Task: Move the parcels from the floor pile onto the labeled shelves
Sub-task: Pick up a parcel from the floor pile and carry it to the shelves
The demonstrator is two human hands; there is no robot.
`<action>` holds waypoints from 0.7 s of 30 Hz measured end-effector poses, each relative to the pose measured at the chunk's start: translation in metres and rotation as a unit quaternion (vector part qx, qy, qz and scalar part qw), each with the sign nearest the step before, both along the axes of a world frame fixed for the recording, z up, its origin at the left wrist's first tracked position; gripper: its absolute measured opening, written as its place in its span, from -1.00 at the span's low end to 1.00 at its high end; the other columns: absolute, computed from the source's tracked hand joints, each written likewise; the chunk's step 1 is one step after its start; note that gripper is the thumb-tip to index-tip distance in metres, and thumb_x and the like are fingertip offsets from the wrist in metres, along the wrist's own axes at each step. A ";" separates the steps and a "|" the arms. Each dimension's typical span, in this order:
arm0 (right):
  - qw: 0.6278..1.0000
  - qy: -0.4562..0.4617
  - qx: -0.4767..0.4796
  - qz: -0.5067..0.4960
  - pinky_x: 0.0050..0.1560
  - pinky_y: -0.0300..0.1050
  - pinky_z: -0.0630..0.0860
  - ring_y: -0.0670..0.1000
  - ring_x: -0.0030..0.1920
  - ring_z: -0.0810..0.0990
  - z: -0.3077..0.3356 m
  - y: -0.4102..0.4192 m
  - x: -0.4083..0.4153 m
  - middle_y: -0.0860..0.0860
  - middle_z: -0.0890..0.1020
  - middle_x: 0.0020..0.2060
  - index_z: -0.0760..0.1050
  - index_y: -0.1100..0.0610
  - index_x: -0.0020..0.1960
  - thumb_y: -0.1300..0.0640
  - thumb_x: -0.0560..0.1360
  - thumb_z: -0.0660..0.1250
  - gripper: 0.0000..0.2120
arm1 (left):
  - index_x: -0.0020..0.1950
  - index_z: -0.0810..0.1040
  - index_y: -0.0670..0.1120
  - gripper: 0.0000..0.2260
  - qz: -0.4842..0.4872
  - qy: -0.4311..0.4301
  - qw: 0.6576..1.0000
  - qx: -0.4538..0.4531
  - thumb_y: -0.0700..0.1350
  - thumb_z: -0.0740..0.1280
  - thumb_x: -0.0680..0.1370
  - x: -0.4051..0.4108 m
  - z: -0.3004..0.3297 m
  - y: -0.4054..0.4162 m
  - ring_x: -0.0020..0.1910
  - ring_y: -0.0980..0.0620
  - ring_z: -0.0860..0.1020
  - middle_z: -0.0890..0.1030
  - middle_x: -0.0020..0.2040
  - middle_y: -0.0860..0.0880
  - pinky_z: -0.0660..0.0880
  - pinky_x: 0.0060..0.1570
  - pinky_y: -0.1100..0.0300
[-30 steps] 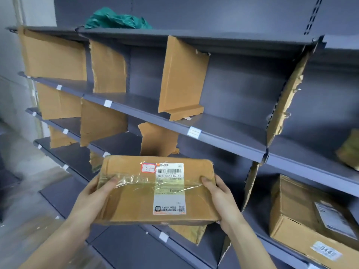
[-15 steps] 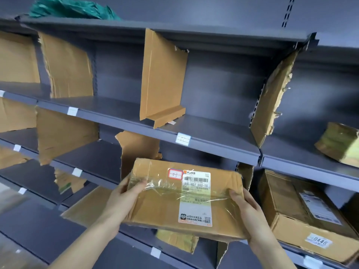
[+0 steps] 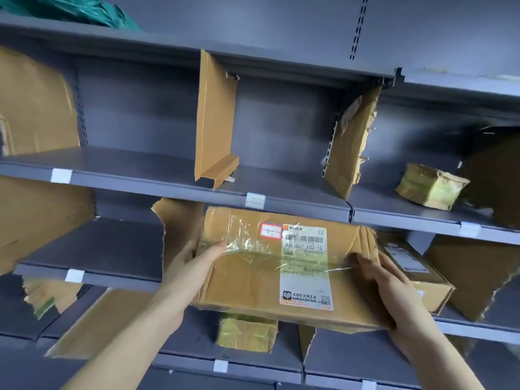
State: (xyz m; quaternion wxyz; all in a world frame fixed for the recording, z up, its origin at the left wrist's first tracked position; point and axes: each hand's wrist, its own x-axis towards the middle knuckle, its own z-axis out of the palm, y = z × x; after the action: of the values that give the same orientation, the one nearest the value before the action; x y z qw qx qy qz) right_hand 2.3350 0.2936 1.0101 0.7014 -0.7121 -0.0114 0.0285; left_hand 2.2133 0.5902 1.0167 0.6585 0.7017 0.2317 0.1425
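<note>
I hold a flat brown cardboard parcel (image 3: pixel 253 277) with clear tape and a white shipping label, tilted toward me in front of the grey metal shelves (image 3: pixel 146 178). My left hand (image 3: pixel 194 266) grips its left edge with the thumb on top. My right hand (image 3: pixel 385 288) grips its right edge. The parcel hangs level with the shelf below the one that bears a small white label tag (image 3: pixel 255 200). Its far edge lies just under that shelf's front lip.
Torn cardboard dividers (image 3: pixel 215 128) split the shelves into bays. A taped box (image 3: pixel 413 274) sits behind my right hand, a yellowish wrapped packet (image 3: pixel 430 185) on the upper right shelf, another small parcel (image 3: pixel 247 333) below. A green bag (image 3: pixel 70 9) lies on the top shelf.
The view has closed in on the shelves and swung right. The parcel has risen with both hands and moved toward the bay under the tagged shelf.
</note>
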 end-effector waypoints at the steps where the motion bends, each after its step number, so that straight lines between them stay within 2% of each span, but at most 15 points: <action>1: 1.000 -0.012 0.000 -0.004 0.26 0.22 0.58 0.13 0.12 0.70 0.010 -0.002 -0.005 0.00 0.70 0.16 0.52 -0.24 0.35 -0.32 0.18 0.53 -0.25 | 0.20 0.54 0.33 -0.66 0.003 -0.009 1.000 0.020 0.25 0.42 0.43 0.005 0.005 0.009 0.09 0.09 0.59 0.64 0.14 0.18 0.48 0.18 0.02; 2: 1.000 -0.024 0.002 -0.005 0.25 0.22 0.58 0.14 0.12 0.70 0.020 -0.004 -0.008 0.02 0.70 0.16 0.53 -0.23 0.34 -0.30 0.25 0.52 -0.33 | 0.15 0.57 0.28 -0.78 0.003 -0.040 0.997 0.061 0.14 0.40 0.51 0.013 0.000 0.026 0.07 0.07 0.58 0.63 0.20 0.13 0.46 0.14 0.07; 3: 0.999 -0.035 0.003 -0.004 0.24 0.19 0.58 0.15 0.12 0.70 0.031 -0.005 -0.011 0.03 0.70 0.15 0.55 -0.20 0.33 -0.24 0.36 0.50 -0.45 | 0.22 0.57 0.18 -0.78 -0.006 -0.058 0.996 0.064 0.02 0.36 0.58 0.026 0.000 0.038 0.13 -0.02 0.56 0.57 0.32 0.00 0.42 0.14 0.08; 4: 0.999 -0.042 0.004 -0.003 0.22 0.16 0.59 0.16 0.12 0.69 0.043 -0.006 -0.014 0.05 0.71 0.14 0.57 -0.18 0.31 -0.18 0.45 0.47 -0.56 | 0.34 0.51 0.00 -0.72 -0.003 -0.070 0.996 0.056 -0.06 0.29 0.63 0.045 0.005 0.053 0.26 -0.12 0.50 0.49 0.41 -0.12 0.37 0.19 0.08; 5: 0.999 -0.047 0.002 -0.004 0.19 0.12 0.59 0.17 0.11 0.69 0.055 -0.007 -0.016 0.07 0.71 0.12 0.58 -0.16 0.29 -0.14 0.49 0.44 -0.62 | 0.42 0.43 -0.13 -0.66 0.000 -0.095 0.995 0.040 -0.10 0.24 0.65 0.063 0.016 0.061 0.31 -0.17 0.47 0.48 0.40 -0.17 0.37 0.19 0.08; 6: 0.999 -0.052 0.001 -0.002 0.15 0.10 0.59 0.18 0.10 0.69 0.067 -0.007 -0.018 0.08 0.71 0.11 0.58 -0.16 0.28 -0.12 0.52 0.43 -0.66 | 0.42 0.43 -0.15 -0.67 -0.022 -0.090 0.994 0.055 -0.12 0.24 0.65 0.072 0.034 0.065 0.20 -0.14 0.52 0.55 0.27 -0.15 0.44 0.08 0.07; 7: 0.998 -0.059 0.000 0.000 0.10 0.09 0.59 0.19 0.09 0.69 0.080 -0.006 -0.020 0.09 0.71 0.10 0.59 -0.17 0.27 -0.12 0.53 0.41 -0.69 | 0.33 0.49 -0.10 -0.74 -0.037 -0.082 0.992 0.087 -0.13 0.27 0.64 0.076 0.055 0.064 0.00 -0.05 0.56 0.59 0.09 -0.06 0.44 -0.11 0.09; 8: 0.998 -0.070 -0.003 0.001 0.05 0.06 0.59 0.19 0.08 0.69 0.093 -0.005 -0.021 0.09 0.72 0.08 0.59 -0.17 0.24 -0.11 0.54 0.40 -0.72 | 0.20 0.56 -0.04 -0.83 -0.025 -0.084 0.993 0.080 -0.12 0.29 0.62 0.075 0.074 0.059 -0.14 0.04 0.54 0.59 -0.04 0.00 0.39 -0.24 0.13; 9: 0.996 -0.085 -0.005 0.004 -0.01 0.03 0.59 0.19 0.06 0.69 0.106 -0.003 -0.021 0.08 0.72 0.06 0.61 -0.18 0.21 -0.10 0.55 0.38 -0.77 | 0.08 0.59 0.03 -0.90 -0.012 -0.088 0.994 0.057 -0.08 0.31 0.60 0.072 0.090 0.053 -0.19 0.07 0.54 0.61 -0.10 0.02 0.38 -0.25 0.15; 11: 0.993 -0.121 -0.007 0.003 -0.06 0.02 0.61 0.16 0.03 0.70 0.132 0.002 -0.017 0.06 0.73 0.03 0.61 -0.18 0.18 -0.11 0.57 0.35 -0.80 | 0.05 0.60 0.17 -0.87 -0.031 -0.124 0.990 0.051 0.06 0.32 0.53 0.060 0.117 0.045 -0.14 0.03 0.60 0.69 -0.12 0.07 0.45 -0.14 0.07; 13: 0.986 -0.165 -0.010 -0.005 0.05 0.10 0.65 0.12 0.06 0.71 0.154 0.010 -0.008 0.02 0.73 0.07 0.57 -0.20 0.23 -0.15 0.58 0.34 -0.76 | 0.03 0.56 0.29 -0.89 -0.044 -0.170 0.982 0.071 0.15 0.29 0.53 0.047 0.140 0.037 -0.07 0.08 0.59 0.65 -0.07 0.14 0.45 -0.09 0.08; 14: 0.983 -0.185 -0.011 -0.006 0.10 0.13 0.66 0.10 0.08 0.71 0.163 0.016 -0.002 0.00 0.72 0.11 0.53 -0.20 0.28 -0.17 0.59 0.32 -0.72 | 0.05 0.53 0.30 -0.89 -0.045 -0.194 0.976 0.085 0.14 0.27 0.56 0.046 0.150 0.036 -0.04 0.12 0.57 0.62 -0.03 0.17 0.43 -0.09 0.12; 17: 0.975 -0.220 -0.013 0.017 0.09 0.15 0.67 0.06 0.11 0.70 0.175 0.034 0.020 -0.04 0.69 0.16 0.45 -0.21 0.38 -0.21 0.60 0.29 -0.64 | 0.31 0.47 0.25 -0.73 -0.039 -0.243 0.964 0.098 0.09 0.24 0.61 0.053 0.170 0.037 0.01 0.17 0.57 0.61 0.07 0.18 0.44 -0.12 0.18; 19: 0.973 -0.226 -0.024 0.034 0.14 0.22 0.64 0.06 0.15 0.69 0.176 0.043 0.041 -0.05 0.68 0.18 0.44 -0.21 0.39 -0.21 0.61 0.28 -0.63 | 0.39 0.43 0.21 -0.67 -0.037 -0.247 0.963 0.099 0.05 0.23 0.62 0.066 0.173 0.043 -0.01 0.15 0.60 0.62 0.08 0.13 0.47 -0.19 0.20; 21: 0.973 -0.222 -0.038 0.043 0.22 0.19 0.61 0.04 0.19 0.67 0.174 0.050 0.063 -0.07 0.67 0.21 0.44 -0.18 0.41 -0.20 0.61 0.28 -0.61 | 0.43 0.39 0.23 -0.63 -0.035 -0.251 0.963 0.095 0.04 0.25 0.62 0.079 0.172 0.049 -0.01 0.14 0.61 0.63 0.09 0.13 0.50 -0.20 0.21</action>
State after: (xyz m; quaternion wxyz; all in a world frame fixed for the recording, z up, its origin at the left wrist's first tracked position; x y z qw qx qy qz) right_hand 2.3983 0.3432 1.1837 0.6520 -0.7254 -0.1969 -0.0997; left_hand 2.2923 0.6394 1.1891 0.6307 0.7102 0.0198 0.3122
